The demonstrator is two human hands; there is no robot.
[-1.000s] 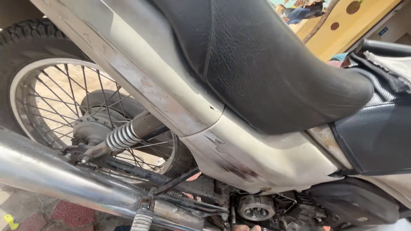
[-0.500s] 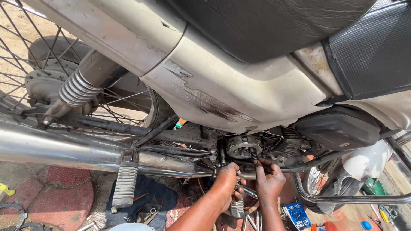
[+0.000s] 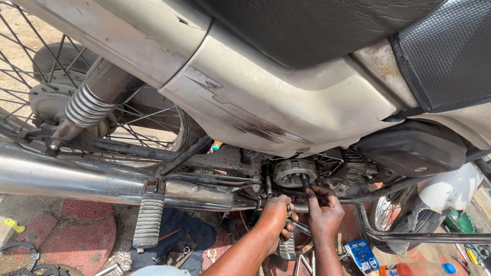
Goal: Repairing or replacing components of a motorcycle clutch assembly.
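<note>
I look down past a motorcycle's black seat (image 3: 317, 25) and scuffed silver side panel (image 3: 266, 97) at its exposed round clutch assembly (image 3: 293, 173). My right hand (image 3: 323, 212) reaches up to it and pinches a small dark bolt (image 3: 305, 182) at the clutch's lower right edge. My left hand (image 3: 276, 214) sits just left of the right hand, below the clutch. Its greasy fingers are curled around a slim metal tool (image 3: 300, 228) that pokes out between the two hands.
A chrome exhaust pipe (image 3: 76, 179) runs along the left with a ribbed footpeg (image 3: 148, 220) hanging from it. The spoked rear wheel (image 3: 46, 92) and shock spring (image 3: 84, 108) are at upper left. A blue packet (image 3: 362, 254), bottles and tools lie on the paved ground.
The view has dropped from the seat and rear wheel to the engine. My hands came into sight under the clutch, and the right one has since risen to the bolt.
</note>
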